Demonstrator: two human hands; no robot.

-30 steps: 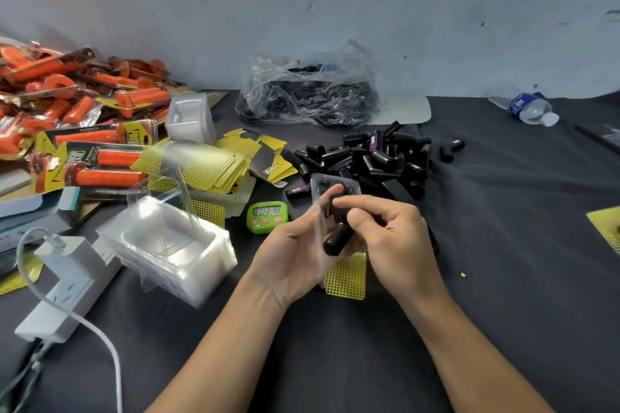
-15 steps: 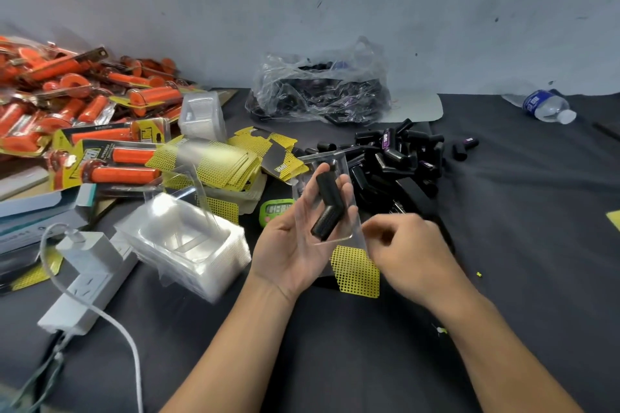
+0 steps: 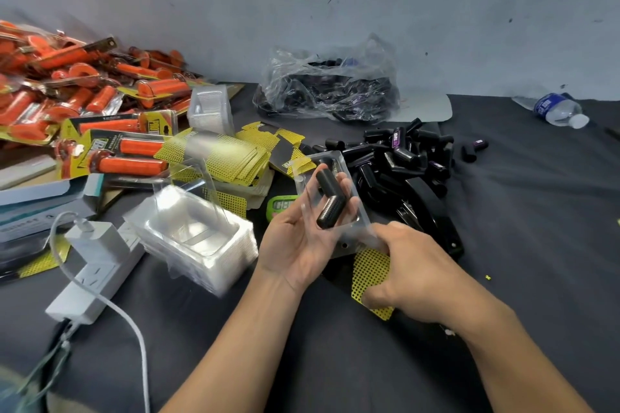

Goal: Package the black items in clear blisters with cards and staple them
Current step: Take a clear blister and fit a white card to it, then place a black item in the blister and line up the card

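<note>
Centre frame, the left hand [image 3: 298, 241] pins the clear blister [image 3: 359, 218] palm-up with its thumb so its 2 black items [image 3: 330, 201] cannot spill, while the right hand [image 3: 419, 271] pinches the yellow card [image 3: 372, 265] below.

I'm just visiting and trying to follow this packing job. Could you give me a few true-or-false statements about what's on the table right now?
1. The left hand holds a blister with two black items in it. True.
2. The right hand holds a black item. False: it grips the yellow card on the table.
3. The bottle stands upright. False: it lies on its side.
4. A pile of loose black items lies beyond the hands. True.
</note>
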